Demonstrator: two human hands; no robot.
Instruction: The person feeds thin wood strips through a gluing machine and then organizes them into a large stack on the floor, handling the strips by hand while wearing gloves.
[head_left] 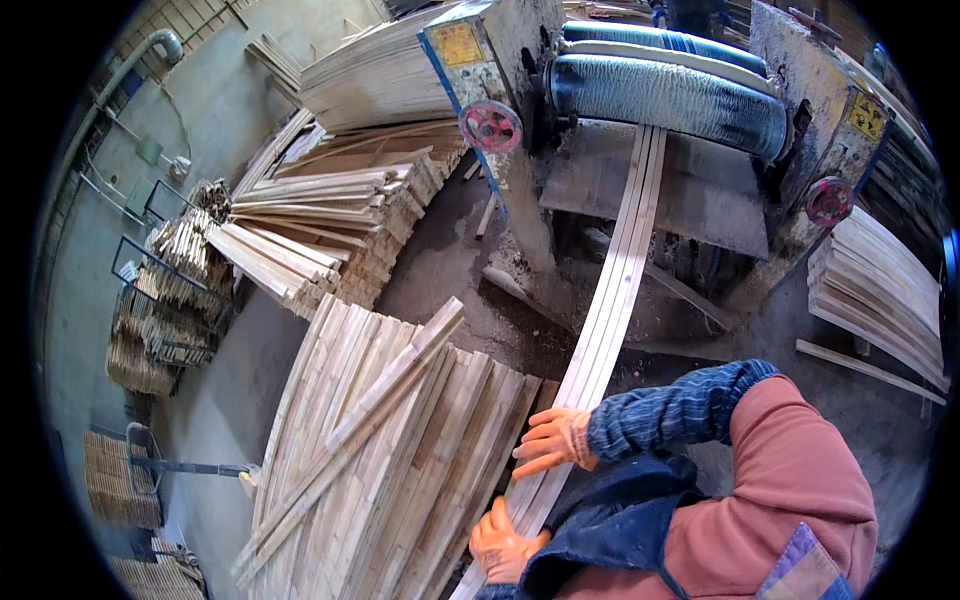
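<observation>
Several long, pale wooden strips (600, 330) lie side by side, running from beside my body up to the roller machine (670, 100). My right hand (556, 440), in an orange glove, rests across the strips with its fingers spread and stretched to the left. Nearer to me, my left hand (503, 543), also gloved in orange, is closed around the edge of the same strips; part of its grip is hidden. The far ends of the strips pass over a metal plate (700, 190) and reach under the wide roller.
A large stack of wooden strips (400, 450) stands left of my hands, with loose strips (350, 440) slanting across its top. More piles (330, 220) fill the far left. Red handwheels (491, 126) sit on the machine's posts. Boards (880, 290) are stacked at the right.
</observation>
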